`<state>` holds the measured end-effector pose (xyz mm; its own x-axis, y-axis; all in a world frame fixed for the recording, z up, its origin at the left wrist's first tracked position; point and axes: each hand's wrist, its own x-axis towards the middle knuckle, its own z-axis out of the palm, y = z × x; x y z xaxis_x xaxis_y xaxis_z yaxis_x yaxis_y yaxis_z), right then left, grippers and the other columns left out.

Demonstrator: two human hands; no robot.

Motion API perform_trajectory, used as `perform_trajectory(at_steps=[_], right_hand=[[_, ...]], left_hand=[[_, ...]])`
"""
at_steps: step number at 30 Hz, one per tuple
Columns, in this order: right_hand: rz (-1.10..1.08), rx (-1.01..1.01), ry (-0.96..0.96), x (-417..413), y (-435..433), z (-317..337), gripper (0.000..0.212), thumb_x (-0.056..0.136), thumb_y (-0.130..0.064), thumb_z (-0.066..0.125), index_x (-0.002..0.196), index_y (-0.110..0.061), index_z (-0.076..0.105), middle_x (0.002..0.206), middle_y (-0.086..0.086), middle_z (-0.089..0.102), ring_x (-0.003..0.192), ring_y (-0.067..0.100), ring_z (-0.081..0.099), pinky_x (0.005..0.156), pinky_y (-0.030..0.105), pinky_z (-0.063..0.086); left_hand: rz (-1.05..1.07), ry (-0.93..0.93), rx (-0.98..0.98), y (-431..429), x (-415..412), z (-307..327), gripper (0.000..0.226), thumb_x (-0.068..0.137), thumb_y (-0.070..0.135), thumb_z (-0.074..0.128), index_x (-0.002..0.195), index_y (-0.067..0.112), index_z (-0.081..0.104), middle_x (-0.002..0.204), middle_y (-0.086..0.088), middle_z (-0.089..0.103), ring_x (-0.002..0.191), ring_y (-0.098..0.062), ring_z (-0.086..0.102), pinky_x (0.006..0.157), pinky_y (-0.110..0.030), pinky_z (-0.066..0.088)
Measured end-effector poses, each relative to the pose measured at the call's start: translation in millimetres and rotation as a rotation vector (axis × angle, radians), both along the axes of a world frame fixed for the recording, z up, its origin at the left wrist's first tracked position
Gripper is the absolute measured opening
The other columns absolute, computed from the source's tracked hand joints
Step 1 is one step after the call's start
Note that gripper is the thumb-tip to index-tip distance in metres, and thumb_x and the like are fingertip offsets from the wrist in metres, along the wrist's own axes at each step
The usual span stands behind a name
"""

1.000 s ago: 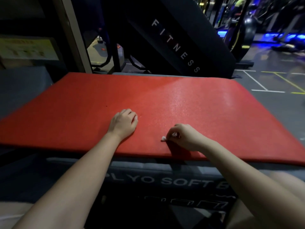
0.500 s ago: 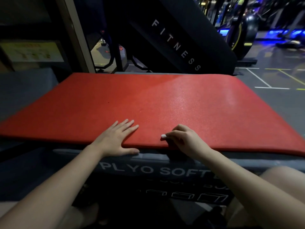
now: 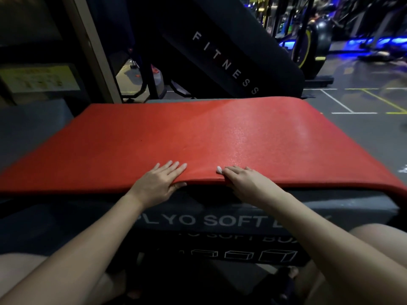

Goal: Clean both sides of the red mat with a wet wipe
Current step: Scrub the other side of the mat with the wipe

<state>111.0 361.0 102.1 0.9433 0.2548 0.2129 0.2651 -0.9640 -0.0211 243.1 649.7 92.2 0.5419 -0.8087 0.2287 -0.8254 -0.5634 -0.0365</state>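
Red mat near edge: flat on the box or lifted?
Lifted. Left hand, thumb underneath, and right hand grip the near edge of the red mat; it bows up between them, dark gap above the plyo box.

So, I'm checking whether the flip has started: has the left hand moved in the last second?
Yes. The left hand slid back toward the person, to the near edge of the red mat, just above the plyo box.

Dim, soft – wide-angle edge warp
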Motion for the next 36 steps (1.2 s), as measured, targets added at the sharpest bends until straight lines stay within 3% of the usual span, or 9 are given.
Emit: perform_trajectory(at_steps=[4, 12, 17, 20, 22, 27, 30, 32, 36], right_hand=[[0.013, 0.028, -0.01, -20.5, -27.5, 11.2, 0.067, 0.091, -0.003, 0.058, 0.152, -0.017, 0.035, 0.137, 0.0, 0.055, 0.106, 0.026, 0.061, 0.089, 0.04, 0.046], [-0.007, 0.14, -0.016, -42.1, -75.8, 11.1, 0.06, 0.089, 0.0, 0.065, 0.141, -0.024, 0.05, 0.134, -0.004, 0.062, 0.104, 0.031, 0.069, 0.078, 0.042, 0.057], [-0.11, 0.35, 0.017, -55.4, -95.2, 17.4, 0.053, 0.087, -0.015, 0.075, 0.135, -0.031, 0.061, 0.137, -0.011, 0.06, 0.131, 0.007, 0.052, 0.108, 0.035, 0.045], [-0.168, 0.35, 0.151, -56.9, -89.9, 13.0, 0.047, 0.095, -0.034, 0.064, 0.14, -0.039, 0.054, 0.148, -0.006, 0.05, 0.142, 0.011, 0.039, 0.118, 0.035, 0.031], [-0.246, 0.363, 0.147, -57.7, -89.7, 8.6, 0.038, 0.098, -0.038, 0.056, 0.136, -0.038, 0.059, 0.141, -0.005, 0.053, 0.133, 0.019, 0.042, 0.112, 0.035, 0.034], [-0.308, 0.523, -0.012, -56.7, -69.4, 17.7, 0.026, 0.085, -0.053, 0.064, 0.1, -0.037, 0.078, 0.091, -0.011, 0.058, 0.086, 0.007, 0.057, 0.076, 0.016, 0.038], [-0.316, 0.6, 0.056, -56.9, -60.0, 24.5, 0.027, 0.077, -0.055, 0.07, 0.088, -0.033, 0.08, 0.087, -0.012, 0.065, 0.079, 0.004, 0.062, 0.07, 0.017, 0.043], [-0.267, 0.538, 0.106, -57.4, -53.1, 18.6, 0.007, 0.081, -0.038, 0.079, 0.085, -0.032, 0.079, 0.084, -0.013, 0.067, 0.076, 0.004, 0.064, 0.068, 0.02, 0.046], [-0.268, 0.49, 0.047, -50.1, -41.2, 11.9, 0.011, 0.083, -0.016, 0.079, 0.086, -0.027, 0.079, 0.085, -0.013, 0.064, 0.074, 0.0, 0.06, 0.069, 0.02, 0.042]], left_hand=[[-0.062, -0.083, -0.021, -31.4, -12.9, -4.3, 0.077, 0.106, 0.061, 0.016, 0.143, 0.006, 0.054, 0.134, -0.021, 0.063, 0.123, -0.036, 0.063, 0.089, -0.057, 0.058], [-0.12, -0.158, -0.009, -82.3, -23.7, -10.5, 0.075, 0.107, 0.058, 0.019, 0.14, 0.004, 0.058, 0.127, -0.024, 0.067, 0.118, -0.036, 0.066, 0.084, -0.055, 0.06], [-0.111, -0.092, 0.052, -104.5, -32.0, -20.0, 0.081, 0.103, 0.066, 0.017, 0.146, 0.007, 0.051, 0.137, -0.025, 0.06, 0.129, -0.038, 0.057, 0.099, -0.057, 0.052], [-0.093, 0.008, 0.041, -102.0, -35.5, -16.3, 0.091, 0.093, 0.082, 0.019, 0.156, 0.019, 0.036, 0.157, -0.017, 0.04, 0.149, -0.03, 0.034, 0.121, -0.053, 0.03], [-0.06, 0.199, 0.029, -99.9, -31.1, -1.1, 0.096, 0.084, 0.089, 0.016, 0.157, 0.031, 0.035, 0.164, -0.006, 0.03, 0.153, -0.019, 0.023, 0.126, -0.046, 0.019], [-0.069, 0.267, -0.113, -90.4, 4.4, 28.3, 0.052, 0.097, 0.067, 0.037, 0.131, 0.038, 0.065, 0.139, 0.017, 0.061, 0.132, -0.006, 0.053, 0.106, -0.033, 0.047], [-0.048, 0.217, -0.154, -82.0, 32.8, 22.4, 0.037, 0.102, 0.051, 0.047, 0.127, 0.035, 0.068, 0.137, 0.013, 0.063, 0.13, -0.009, 0.055, 0.106, -0.034, 0.047], [0.005, 0.24, -0.205, -76.6, 52.8, 20.3, 0.043, 0.099, 0.054, 0.046, 0.125, 0.03, 0.071, 0.138, 0.008, 0.063, 0.131, -0.013, 0.055, 0.108, -0.035, 0.046], [0.078, 0.234, -0.308, -67.4, 91.9, 18.3, 0.036, 0.102, 0.039, 0.053, 0.12, 0.015, 0.074, 0.131, -0.007, 0.068, 0.126, -0.023, 0.06, 0.11, -0.036, 0.045]])
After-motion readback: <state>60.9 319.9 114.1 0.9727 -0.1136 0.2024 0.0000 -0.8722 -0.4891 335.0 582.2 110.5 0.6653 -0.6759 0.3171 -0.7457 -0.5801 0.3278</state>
